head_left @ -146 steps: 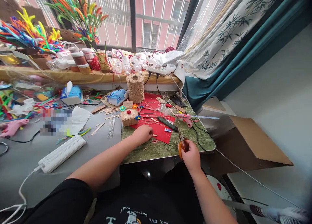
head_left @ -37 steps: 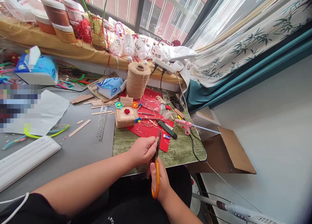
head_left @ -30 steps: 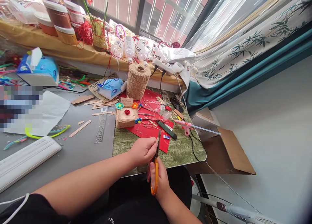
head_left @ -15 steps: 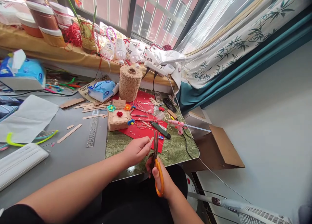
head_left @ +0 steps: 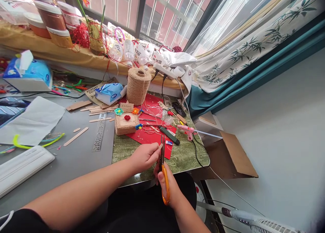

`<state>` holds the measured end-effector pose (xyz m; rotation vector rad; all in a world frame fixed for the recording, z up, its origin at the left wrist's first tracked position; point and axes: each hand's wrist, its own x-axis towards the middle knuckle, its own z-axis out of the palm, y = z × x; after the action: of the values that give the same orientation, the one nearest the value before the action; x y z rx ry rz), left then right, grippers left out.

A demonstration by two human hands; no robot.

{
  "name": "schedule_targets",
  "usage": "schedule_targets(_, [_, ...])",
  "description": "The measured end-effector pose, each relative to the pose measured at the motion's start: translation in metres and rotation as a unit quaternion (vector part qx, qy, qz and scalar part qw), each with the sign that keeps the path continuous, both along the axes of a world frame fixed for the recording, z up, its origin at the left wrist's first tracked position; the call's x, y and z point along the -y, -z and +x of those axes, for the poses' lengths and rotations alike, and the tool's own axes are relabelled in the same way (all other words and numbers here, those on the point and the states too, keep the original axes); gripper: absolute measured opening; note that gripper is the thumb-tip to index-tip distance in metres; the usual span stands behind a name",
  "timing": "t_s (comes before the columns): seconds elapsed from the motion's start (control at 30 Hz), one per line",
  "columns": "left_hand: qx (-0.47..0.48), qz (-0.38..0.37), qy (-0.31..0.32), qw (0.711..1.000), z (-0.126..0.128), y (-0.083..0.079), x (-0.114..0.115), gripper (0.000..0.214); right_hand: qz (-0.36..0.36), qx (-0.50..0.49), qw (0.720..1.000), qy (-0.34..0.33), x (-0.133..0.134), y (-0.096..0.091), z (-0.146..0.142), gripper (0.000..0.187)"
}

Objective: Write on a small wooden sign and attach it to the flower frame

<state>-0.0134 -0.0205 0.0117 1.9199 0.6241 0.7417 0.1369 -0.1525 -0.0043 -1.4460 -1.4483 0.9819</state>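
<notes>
My left hand is closed on a small piece of wooden craft stick, whose end pokes out past the thumb. My right hand grips orange-handled scissors held upright, blades pointing away from me. The stick's end is right beside the blades; whether they touch it I cannot tell. Both hands are over the table's front edge. Beyond them sits a twine-wrapped box with coloured flowers on its edges and a red rose on top. A dark green utility knife lies on a red sheet.
A twine spool stands behind the box. Wooden sticks and a clear ruler lie left. At right are a pink glue gun with its cord and an open cardboard box. Jars and bottles line the windowsill.
The left hand and its stick piece have come slightly closer to the scissor blades. The whole view has shifted a little, so the table items appear farther right.
</notes>
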Motion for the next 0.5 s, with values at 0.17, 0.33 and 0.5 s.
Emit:
schedule_targets(0.17, [-0.004,0.002,-0.003,1.000,-0.0002,-0.0022,0.0002,0.031,-0.012,0.002,1.000,0.023,-0.0013,0.0048,-0.0021,0.047])
schedule_targets(0.33, [-0.002,-0.004,-0.005,1.000,-0.0001,-0.0029,-0.0007,0.031,-0.028,-0.004,0.999,0.037,-0.0029,0.0040,-0.0009,0.044])
schedule_targets(0.5, [0.002,-0.010,0.005,1.000,-0.0005,-0.0037,-0.0010,0.033,-0.049,-0.031,0.998,0.032,-0.0034,0.0090,0.0015,0.038])
